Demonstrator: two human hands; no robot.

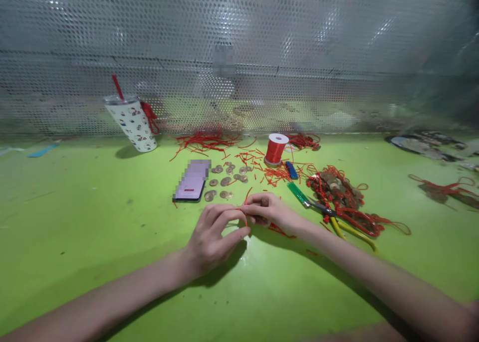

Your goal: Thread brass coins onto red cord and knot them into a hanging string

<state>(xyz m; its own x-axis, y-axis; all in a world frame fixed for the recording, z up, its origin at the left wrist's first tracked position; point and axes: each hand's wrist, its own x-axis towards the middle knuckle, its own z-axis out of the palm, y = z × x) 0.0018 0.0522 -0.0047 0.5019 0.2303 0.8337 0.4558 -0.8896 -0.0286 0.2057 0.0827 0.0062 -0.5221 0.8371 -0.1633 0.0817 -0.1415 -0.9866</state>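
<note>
Both my hands meet over the green table, working a thin red cord (246,217). My left hand (215,235) pinches the cord between thumb and fingers. My right hand (272,213) grips it from the other side, fingers closed; part of what lies under them is hidden. One end of the cord sticks up between the hands. Several round brass-coloured coins (225,181) with holes lie just beyond my fingers. More red cord (279,230) shows below my right hand.
A phone (190,185) lies left of the coins. Behind stand a spool of red cord (274,150) and a patterned tumbler (132,125). Cord scraps, a blue lighter (291,170), a green lighter (298,194), yellow-handled pliers (337,222) and a pile of corded coins (337,187) lie right.
</note>
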